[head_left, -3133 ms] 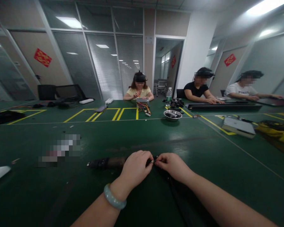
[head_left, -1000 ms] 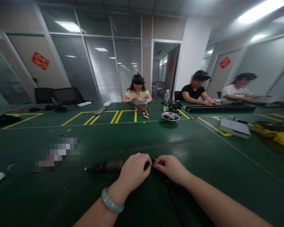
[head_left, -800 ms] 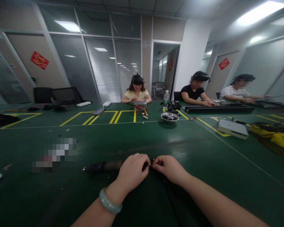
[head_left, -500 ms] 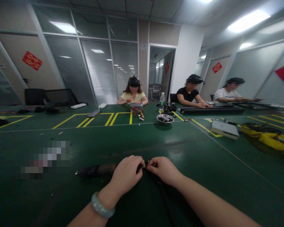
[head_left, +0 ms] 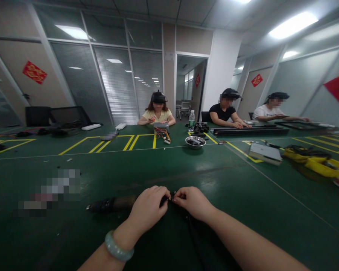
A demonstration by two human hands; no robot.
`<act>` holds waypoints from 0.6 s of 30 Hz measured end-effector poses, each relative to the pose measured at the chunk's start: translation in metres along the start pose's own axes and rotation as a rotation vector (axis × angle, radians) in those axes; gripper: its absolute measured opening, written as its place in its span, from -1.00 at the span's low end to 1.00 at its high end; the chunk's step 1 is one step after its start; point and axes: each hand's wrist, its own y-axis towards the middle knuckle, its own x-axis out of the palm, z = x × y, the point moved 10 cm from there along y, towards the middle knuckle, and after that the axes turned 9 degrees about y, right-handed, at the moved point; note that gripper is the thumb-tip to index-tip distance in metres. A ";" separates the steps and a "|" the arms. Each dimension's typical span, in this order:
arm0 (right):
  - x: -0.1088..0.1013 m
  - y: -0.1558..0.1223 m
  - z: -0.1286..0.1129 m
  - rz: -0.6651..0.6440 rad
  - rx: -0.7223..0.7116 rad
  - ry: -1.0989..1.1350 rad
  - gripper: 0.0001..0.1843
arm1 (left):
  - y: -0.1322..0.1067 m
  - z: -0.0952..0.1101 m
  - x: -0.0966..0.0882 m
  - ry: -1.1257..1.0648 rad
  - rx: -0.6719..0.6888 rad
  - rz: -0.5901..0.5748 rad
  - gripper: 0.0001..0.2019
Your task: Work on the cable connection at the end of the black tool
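My left hand (head_left: 147,207), with a pale green bangle on the wrist, is curled closed over the right end of a dark cylindrical tool (head_left: 113,203) that lies on the green table (head_left: 164,165). My right hand (head_left: 193,201) meets it fingertip to fingertip and pinches a small part, too small to name, at the tool's end. A black cable or strap (head_left: 196,237) runs from the hands toward me between my forearms.
A metal bowl (head_left: 195,142) sits mid-table, near a water bottle (head_left: 191,120) and black parts. A grey flat box (head_left: 264,152) and yellow items (head_left: 316,162) lie at right. Three people work at the far side. A blurred patch (head_left: 52,190) lies left.
My hands have stayed together at the tool's end. The view has turned to the right, so everything has slid left in the picture.
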 end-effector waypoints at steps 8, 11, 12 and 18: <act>0.000 0.001 0.002 0.000 -0.016 0.010 -0.80 | -0.001 0.004 -0.006 -0.013 0.018 0.032 -0.86; 0.001 0.001 0.004 -0.007 -0.003 0.016 -0.80 | -0.001 0.003 -0.004 -0.011 0.015 0.023 -0.88; 0.002 0.001 0.004 -0.009 0.001 0.016 -0.79 | -0.001 0.003 -0.003 -0.010 0.014 0.021 -0.88; 0.002 0.000 0.002 -0.017 0.011 0.018 -0.80 | -0.002 0.002 -0.004 -0.007 0.010 0.024 -0.89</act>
